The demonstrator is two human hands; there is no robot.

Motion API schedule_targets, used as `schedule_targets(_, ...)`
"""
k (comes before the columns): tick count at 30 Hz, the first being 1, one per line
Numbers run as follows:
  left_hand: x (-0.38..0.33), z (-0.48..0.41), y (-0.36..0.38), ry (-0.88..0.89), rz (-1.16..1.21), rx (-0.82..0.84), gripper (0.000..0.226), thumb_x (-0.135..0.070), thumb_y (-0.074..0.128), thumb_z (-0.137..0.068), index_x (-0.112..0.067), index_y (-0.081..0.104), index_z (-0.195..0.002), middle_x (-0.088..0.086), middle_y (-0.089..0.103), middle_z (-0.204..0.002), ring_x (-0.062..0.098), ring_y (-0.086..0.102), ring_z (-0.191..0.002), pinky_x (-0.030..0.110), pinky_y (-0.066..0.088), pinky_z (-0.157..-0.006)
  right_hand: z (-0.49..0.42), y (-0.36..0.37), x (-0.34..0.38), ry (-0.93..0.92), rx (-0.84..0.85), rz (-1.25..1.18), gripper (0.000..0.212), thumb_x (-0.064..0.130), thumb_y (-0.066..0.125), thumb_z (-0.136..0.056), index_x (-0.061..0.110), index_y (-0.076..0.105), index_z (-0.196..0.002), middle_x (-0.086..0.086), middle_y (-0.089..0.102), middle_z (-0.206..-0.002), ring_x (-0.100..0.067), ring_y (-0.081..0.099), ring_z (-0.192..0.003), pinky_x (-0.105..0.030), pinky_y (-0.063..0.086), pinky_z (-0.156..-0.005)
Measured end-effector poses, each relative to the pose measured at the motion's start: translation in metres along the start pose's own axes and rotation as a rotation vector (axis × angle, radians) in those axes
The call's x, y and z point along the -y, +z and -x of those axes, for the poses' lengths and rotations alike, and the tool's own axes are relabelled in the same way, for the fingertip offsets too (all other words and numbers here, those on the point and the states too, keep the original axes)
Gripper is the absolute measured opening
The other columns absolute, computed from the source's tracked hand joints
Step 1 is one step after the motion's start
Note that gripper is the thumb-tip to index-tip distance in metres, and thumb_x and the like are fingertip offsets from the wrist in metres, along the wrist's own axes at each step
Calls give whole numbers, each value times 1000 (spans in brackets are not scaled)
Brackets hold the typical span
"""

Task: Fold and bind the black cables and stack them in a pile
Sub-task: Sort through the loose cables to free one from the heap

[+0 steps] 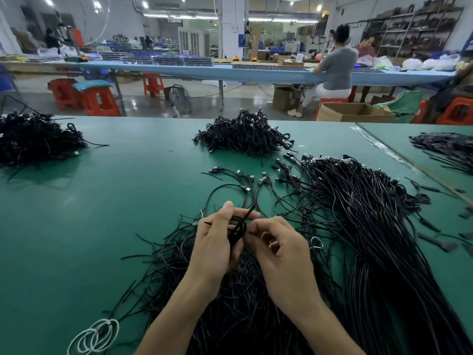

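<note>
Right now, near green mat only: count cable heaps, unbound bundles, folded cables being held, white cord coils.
Cable heaps: 2
Unbound cable bundle: 1
Folded cable, held: 1
White cord coil: 1
Total: 5

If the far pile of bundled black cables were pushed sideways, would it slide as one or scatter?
It would probably scatter: the pile is loose small bundles heaped together, ends sticking out. Each bundle likely weighs little, being a thin cable like the coil the left hand holds. The green mat looks matte, so bottom bundles may drag.
</note>
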State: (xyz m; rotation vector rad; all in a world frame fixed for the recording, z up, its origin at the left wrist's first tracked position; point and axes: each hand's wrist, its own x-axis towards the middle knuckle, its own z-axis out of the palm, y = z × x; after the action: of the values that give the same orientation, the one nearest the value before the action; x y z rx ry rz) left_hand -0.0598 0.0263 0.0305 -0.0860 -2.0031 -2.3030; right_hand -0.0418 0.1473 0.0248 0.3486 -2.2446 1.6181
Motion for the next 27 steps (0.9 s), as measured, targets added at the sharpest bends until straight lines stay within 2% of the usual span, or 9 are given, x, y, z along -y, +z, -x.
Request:
schedule_targets(3,2,-2,1,-51,0,-98,59,-49,35,-104,-24,76,-69,-3,40,-42,11,30,-36,19,26,-37,1,-1,1,-109,21,119,26,4,73,-86,29,73,-90,20,63,-96,0,63,-96,-7,46,-77)
schedule_targets(5,4,-3,0,-71,2,-103,64,-53,35,-102,-19,74,-65,-3,43,-45,10,33,-36,20,28,-36,2,-3,-1,-182,37,237,17,8,72,-88,23,75,-95,18,62,-97,-5,63,-97,-15,51,-81)
schedule_targets(9,8,-4,-2,-33,-31,-67,67,-54,34,-103,-15,71,-64,-2,46,-46,10,36,-36,21,29,-36,1,-8,-4,-450,30,515,10,11,72,-88,14,76,-97,6,65,-96,-11,61,-90,-28,55,-77)
schedule_targets(12,10,-5,-3,-63,-20,-18,64,-59,42,-97,-14,54,-54,-1,39,-47,14,29,-39,26,21,-40,-4,-13,-1,-613,80,639,8,15,68,-89,14,75,-92,1,65,-97,-17,60,-89,-34,56,-73)
schedule_targets(16,11,-5,-6,-249,-50,121,59,-61,45,-98,-15,63,-66,-5,36,-47,11,23,-39,21,21,-39,-13,-20,7,-724,249,717,14,19,59,-90,16,73,-88,3,63,-110,-16,58,-104,-34,52,-85)
schedule_targets(18,12,-5,-6,-383,-49,158,53,-62,48,-96,-14,63,-81,-4,35,-50,10,25,-41,20,19,-40,-18,-25,9,-686,332,686,17,21,57,-91,17,73,-89,4,64,-108,-14,60,-104,-35,52,-87)
schedule_targets(22,14,-2,-6,-487,8,262,57,-78,45,-84,-29,63,-63,-4,36,-52,9,26,-41,18,17,-41,-21,-28,6,-442,382,464,11,15,64,-88,20,74,-89,12,59,-107,-7,59,-99,-30,51,-88)
schedule_targets(25,12,-2,-7,-560,112,385,73,-94,40,-67,-24,53,-52,-6,31,-50,7,21,-37,14,18,-34,-23,-27,3,-256,389,287,20,6,67,-83,26,72,-83,20,56,-103,-5,59,-98,-24,50,-86)
schedule_targets(27,8,-2,-9,-591,183,480,74,-99,50,-56,-25,47,-53,-6,24,-57,5,16,-39,12,16,-33,-28,-31,2,-156,415,246,22,5,71,-81,27,73,-82,19,61,-99,-6,62,-97,-24,50,-85)
